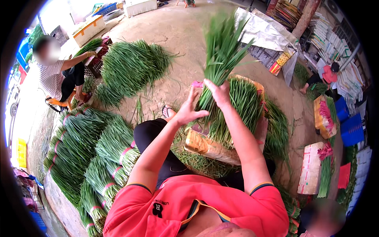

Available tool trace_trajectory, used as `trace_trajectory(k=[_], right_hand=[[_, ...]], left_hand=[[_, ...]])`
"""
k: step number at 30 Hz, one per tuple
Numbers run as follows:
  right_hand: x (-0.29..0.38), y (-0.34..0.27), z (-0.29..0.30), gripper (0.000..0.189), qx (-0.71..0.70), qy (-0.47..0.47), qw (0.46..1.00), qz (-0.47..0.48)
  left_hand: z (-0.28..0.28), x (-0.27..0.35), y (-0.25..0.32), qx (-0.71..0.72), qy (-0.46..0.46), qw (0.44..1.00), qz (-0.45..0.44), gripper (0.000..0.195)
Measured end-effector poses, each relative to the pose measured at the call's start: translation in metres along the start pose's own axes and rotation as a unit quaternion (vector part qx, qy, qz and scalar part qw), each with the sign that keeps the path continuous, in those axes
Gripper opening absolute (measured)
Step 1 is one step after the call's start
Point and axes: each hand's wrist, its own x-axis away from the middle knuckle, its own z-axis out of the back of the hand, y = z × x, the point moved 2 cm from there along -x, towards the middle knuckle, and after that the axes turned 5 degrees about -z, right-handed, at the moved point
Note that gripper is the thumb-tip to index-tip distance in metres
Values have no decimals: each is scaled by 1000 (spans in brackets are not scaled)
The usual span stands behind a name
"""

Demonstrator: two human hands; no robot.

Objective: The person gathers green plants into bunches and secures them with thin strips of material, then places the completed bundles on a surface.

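A loose bunch of long green leaves, which look like garlic chives (pixel 220 56), stands up in front of me, its upper tips blurred. Around its lower part is my right hand (pixel 219 93), gripping it. My left hand (pixel 188 109) is spread beside the stems, thumb and fingers apart; whether it touches them is hard to tell. Below the hands, a pile of chives (pixel 242 103) lies across a taped foam box (pixel 211 148). A pink band (pixel 197 84) shows just past my left fingertips.
Bundles tied with pink bands (pixel 109 166) lie at my left. Beyond them is a large loose heap of chives (pixel 133 68). A seated person (pixel 53 77) works at far left, another (pixel 327 75) at far right. Chives (pixel 276 127) also lie right of the box, and scraps (pixel 204 163) cover the ground.
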Motion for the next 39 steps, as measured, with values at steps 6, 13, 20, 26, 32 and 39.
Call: trace_trajectory(k=[6,13,20,26,32,39], right_hand=[[-43,-10,5,19,-209,12,950,-233],[-15,62,-3,23,-250,-7,865,-435],[69,137,1,100,26,49,843,-535],[119,130,2,98,129,30,904,-407],[140,135,2,72,210,57,948,-233],[166,63,10,57,396,-18,917,-26]], left_hand=[[8,49,-7,308,-104,944,64,103],[-25,110,-4,470,-168,841,210,99],[-68,172,-55,573,-39,675,463,35],[-85,162,-30,696,-65,592,401,55],[-100,166,-43,713,-30,572,404,49],[-92,166,-32,624,34,635,454,31]])
